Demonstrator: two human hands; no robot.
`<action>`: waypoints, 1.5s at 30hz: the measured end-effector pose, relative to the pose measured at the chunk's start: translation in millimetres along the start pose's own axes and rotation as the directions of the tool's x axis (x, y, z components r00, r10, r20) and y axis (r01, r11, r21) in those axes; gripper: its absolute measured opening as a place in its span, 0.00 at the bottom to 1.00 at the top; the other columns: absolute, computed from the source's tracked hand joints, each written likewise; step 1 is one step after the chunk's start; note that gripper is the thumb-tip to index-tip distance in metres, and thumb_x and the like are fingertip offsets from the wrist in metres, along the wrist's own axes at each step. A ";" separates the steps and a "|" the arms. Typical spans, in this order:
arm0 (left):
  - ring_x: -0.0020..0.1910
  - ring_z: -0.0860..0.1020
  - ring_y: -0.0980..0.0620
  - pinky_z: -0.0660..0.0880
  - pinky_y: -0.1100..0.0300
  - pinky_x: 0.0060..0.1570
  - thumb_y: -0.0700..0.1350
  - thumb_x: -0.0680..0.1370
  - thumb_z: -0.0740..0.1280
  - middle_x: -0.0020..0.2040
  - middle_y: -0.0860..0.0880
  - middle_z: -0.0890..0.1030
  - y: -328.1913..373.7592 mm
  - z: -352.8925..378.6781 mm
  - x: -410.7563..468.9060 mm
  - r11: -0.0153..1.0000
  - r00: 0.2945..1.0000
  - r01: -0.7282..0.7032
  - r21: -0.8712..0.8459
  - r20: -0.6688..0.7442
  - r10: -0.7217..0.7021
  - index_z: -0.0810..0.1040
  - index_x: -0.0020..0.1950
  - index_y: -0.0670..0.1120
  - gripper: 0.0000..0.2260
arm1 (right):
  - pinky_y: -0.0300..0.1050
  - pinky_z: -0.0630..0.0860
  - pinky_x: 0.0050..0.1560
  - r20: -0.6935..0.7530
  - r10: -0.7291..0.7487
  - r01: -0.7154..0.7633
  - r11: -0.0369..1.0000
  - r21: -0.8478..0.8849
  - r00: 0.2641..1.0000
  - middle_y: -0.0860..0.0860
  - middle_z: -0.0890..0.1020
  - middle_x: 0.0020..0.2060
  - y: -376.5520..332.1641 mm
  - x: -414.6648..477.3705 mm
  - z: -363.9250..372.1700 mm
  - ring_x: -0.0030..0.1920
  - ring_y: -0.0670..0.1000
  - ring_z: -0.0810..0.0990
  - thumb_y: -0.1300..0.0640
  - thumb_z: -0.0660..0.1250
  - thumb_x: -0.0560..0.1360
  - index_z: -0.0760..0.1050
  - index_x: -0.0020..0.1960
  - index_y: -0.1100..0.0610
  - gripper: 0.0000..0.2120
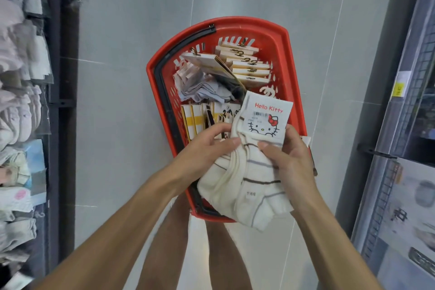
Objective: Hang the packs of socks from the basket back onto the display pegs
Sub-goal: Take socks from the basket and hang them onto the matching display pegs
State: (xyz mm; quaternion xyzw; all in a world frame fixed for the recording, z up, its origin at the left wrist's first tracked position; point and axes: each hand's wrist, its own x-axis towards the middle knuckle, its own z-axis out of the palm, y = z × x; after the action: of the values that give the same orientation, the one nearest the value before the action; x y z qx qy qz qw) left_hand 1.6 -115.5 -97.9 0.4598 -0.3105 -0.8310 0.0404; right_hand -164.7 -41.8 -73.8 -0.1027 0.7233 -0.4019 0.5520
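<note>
At the far left, a rack of hanging socks is seen, its pegs mostly hidden behind the goods. Between the rack and the basket, bare grey floor is shown. The red basket is set on the floor. Many packs with small metal hooks are lying in it, so much of the task is judged to be undone.

Just above the near end of the basket, 1 pack of white striped socks is held by 2 hands. The left hand is closed on it: the upper left edge of the socks is pinched between thumb and fingers. The printed card at the top of the pack is turned toward the camera. The right hand is also gripping the pack, with the thumb pressed on the front below the card and the fingers curled behind.

No hook can be made out on this pack. It may be hidden behind the card, so it should be found first. The loose socks should then be squared up under the card and the grip shifted to the card. The pack is best carried to a peg of matching goods and slid on hook first, card facing out.

At the far right, a shelf unit with a wire grid and a yellow tag is seen.
</note>
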 end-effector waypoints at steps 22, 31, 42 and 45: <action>0.52 0.83 0.50 0.79 0.59 0.43 0.41 0.85 0.58 0.56 0.46 0.85 -54.1 -20.3 -10.7 0.962 0.891 0.072 -0.265 -0.416 -0.181 0.83 0.54 0.48 0.13 | 0.32 0.56 0.18 0.458 0.188 -0.475 0.575 0.666 0.869 0.47 0.68 0.22 -2.1 -18.2 -17.6 0.23 0.43 0.54 0.58 0.81 0.49 0.77 0.55 0.58 0.35; 0.67 0.77 0.39 0.75 0.44 0.64 0.37 0.68 0.56 0.65 0.39 0.80 -53.2 -22.2 -20.3 0.813 0.974 0.212 -0.542 0.047 -0.223 0.83 0.61 0.41 0.26 | 0.48 0.82 0.46 0.279 0.218 -0.348 0.712 0.610 0.935 0.58 0.86 0.49 30.7 -22.8 -1.5 0.46 0.55 0.86 0.67 0.61 0.71 0.74 0.65 0.66 0.22; 0.52 0.80 0.52 0.73 0.55 0.55 0.51 0.76 0.69 0.54 0.50 0.83 -53.7 -4.8 -12.6 0.911 0.964 0.264 -0.318 0.109 -0.242 0.83 0.59 0.48 0.14 | 0.53 0.79 0.55 0.273 0.249 -0.370 0.639 0.674 0.929 0.57 0.82 0.58 45.6 -26.5 5.0 0.54 0.56 0.84 0.68 0.58 0.76 0.68 0.73 0.60 0.25; 0.53 0.79 0.49 0.72 0.53 0.57 0.56 0.79 0.66 0.54 0.48 0.83 -62.7 -1.6 -14.8 0.892 0.953 0.302 -0.336 0.092 -0.288 0.83 0.57 0.49 0.14 | 0.53 0.80 0.53 0.246 0.251 -0.351 0.645 0.679 0.936 0.57 0.83 0.58 50.6 -37.7 5.6 0.54 0.57 0.84 0.67 0.59 0.76 0.75 0.68 0.57 0.22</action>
State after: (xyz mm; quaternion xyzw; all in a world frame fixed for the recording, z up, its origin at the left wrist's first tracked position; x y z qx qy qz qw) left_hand 25.0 -60.7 -122.3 0.4706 -0.0867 -0.8780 -0.0118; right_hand -130.9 11.1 -82.3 0.2151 0.4801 -0.5452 0.6527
